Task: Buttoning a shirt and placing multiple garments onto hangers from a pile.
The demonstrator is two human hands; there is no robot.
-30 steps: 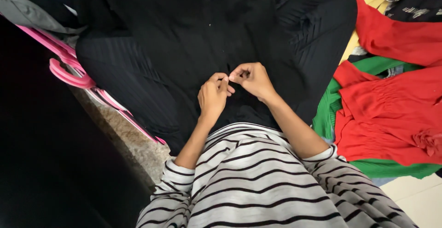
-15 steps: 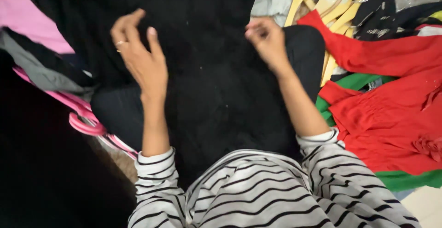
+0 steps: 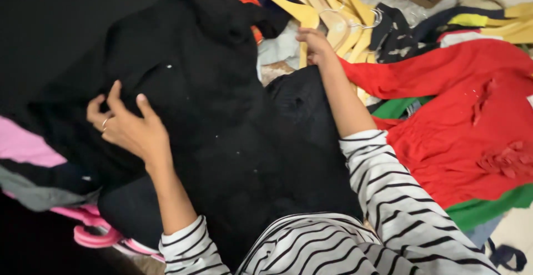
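Two hands busy: left hand (image 3: 130,128) open, fingers spread on the black garment (image 3: 222,114) centre-left across the lap, not yet hung; right hand (image 3: 313,44) curled around a wooden hanger (image 3: 302,14) in the top-centre pile.

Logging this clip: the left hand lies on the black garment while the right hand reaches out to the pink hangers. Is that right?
Not quite. The head view shows the right hand at the pale wooden hangers, not the pink ones, which lie by the left elbow. The left hand does lie on the black garment.
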